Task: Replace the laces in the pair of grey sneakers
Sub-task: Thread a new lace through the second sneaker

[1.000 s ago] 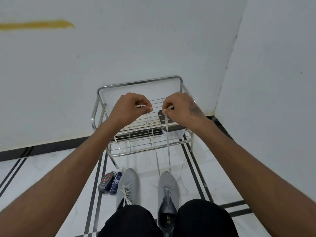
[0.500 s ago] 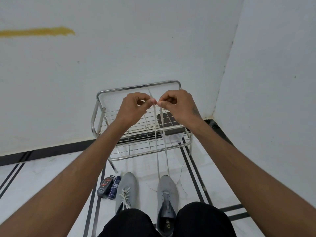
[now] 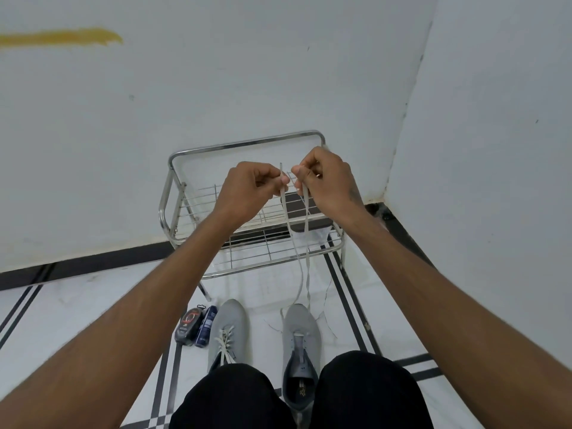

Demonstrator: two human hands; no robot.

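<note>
Head view: my left hand point(image 3: 247, 188) and right hand point(image 3: 325, 178) pinch the flat white lace point(image 3: 305, 258) ends; uneven pulling could unthread the unlaced grey sneaker point(image 3: 301, 339).

Mid-frame, your left hand point(image 3: 247, 188) and right hand point(image 3: 325, 178) each pinch a strand of the pale lace point(image 3: 305, 230) running down to the right grey sneaker point(image 3: 301, 339).

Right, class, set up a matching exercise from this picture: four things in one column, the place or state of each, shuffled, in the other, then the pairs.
Things:
1. left sneaker
2. right sneaker
3. lace
4. metal rack

Places or states:
A. against the wall
B. already laced
C. pinched in both raised hands
D. only its lowest eyelets threaded

Pairs: 1-B, 2-D, 3-C, 4-A
</note>
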